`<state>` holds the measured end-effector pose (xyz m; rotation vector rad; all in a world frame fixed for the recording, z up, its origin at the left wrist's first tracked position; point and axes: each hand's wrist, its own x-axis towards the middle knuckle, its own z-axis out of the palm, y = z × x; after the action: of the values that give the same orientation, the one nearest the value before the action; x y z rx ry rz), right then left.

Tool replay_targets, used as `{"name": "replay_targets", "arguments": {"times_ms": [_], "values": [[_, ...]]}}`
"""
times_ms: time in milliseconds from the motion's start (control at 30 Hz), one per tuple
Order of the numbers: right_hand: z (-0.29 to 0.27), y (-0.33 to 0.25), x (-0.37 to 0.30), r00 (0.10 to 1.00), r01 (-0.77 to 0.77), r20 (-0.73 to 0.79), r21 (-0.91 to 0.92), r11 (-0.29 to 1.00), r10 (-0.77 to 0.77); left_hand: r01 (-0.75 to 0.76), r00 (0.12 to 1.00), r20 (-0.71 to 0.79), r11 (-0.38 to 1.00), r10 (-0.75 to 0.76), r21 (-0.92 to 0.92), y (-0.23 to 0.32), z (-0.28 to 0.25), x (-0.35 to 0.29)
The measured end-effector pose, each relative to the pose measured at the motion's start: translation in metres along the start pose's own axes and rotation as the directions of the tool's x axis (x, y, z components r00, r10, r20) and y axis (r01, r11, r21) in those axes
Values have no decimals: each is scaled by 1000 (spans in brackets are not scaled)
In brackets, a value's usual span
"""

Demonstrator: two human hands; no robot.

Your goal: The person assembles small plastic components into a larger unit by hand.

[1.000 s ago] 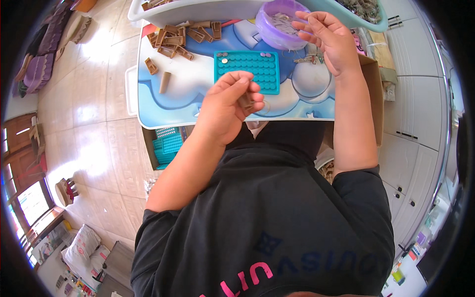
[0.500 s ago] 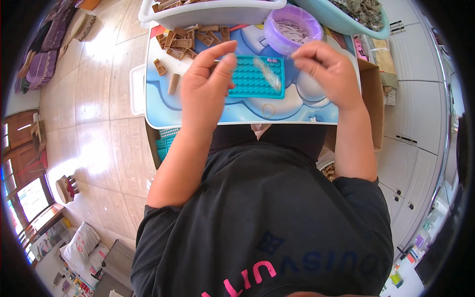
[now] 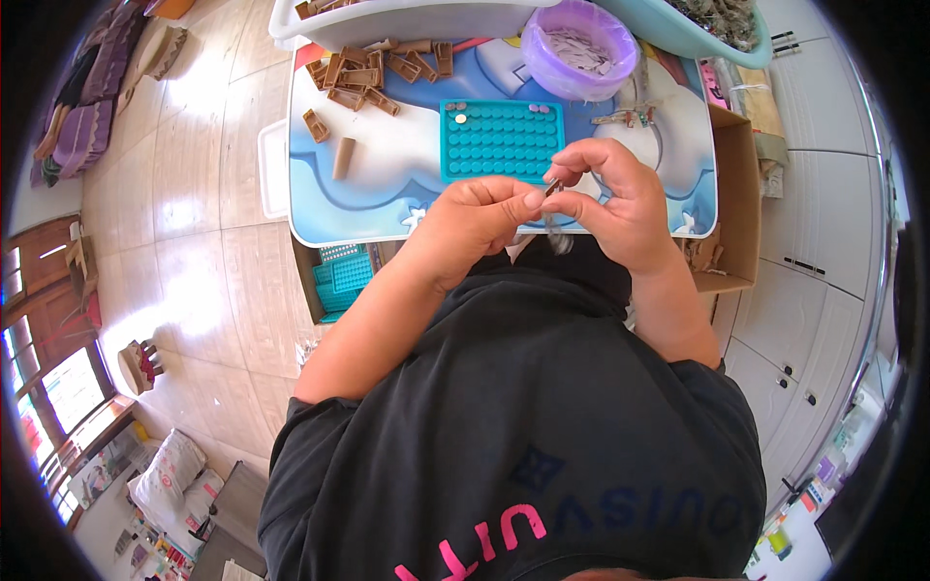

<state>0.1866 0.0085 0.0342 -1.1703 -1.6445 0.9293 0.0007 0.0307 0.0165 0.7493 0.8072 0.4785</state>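
Piece pinched by fingertips of left hand and right hand; might be dropped past desk edge if grip slips.

Counted: two hands, two large tubs, and, on the counter, one teal tray bearing five small discs, one purple bowl and over ten brown pieces, exact number obscured by overlap.

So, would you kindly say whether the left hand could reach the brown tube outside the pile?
Probably yes: only tabletop lies between the left hand and the tube, though its fingertips seem occupied with a small piece.
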Motion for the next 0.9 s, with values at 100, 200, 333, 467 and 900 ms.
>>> {"name": "replay_targets", "arguments": {"times_ms": [100,200,333,467,900], "values": [[6,10,-5,999,20,-46,78,997,-16,70,993,109,970,-45,-232,-9,-4,1],[10,15,-7,999,-4,-47,155,988,12,81,995,90,934,-53,-347,-15,0,1],[8,23,-8,999,34,6,215,976,-36,88,995,77,887,-59,-454,-18,2,1],[15,29,-12,995,0,-96,291,957,29,59,997,70,876,-29,-479,-23,2,4],[10,26,-13,996,9,-87,60,998,-4,33,997,-60,979,-46,-200,-14,2,-3]]}}
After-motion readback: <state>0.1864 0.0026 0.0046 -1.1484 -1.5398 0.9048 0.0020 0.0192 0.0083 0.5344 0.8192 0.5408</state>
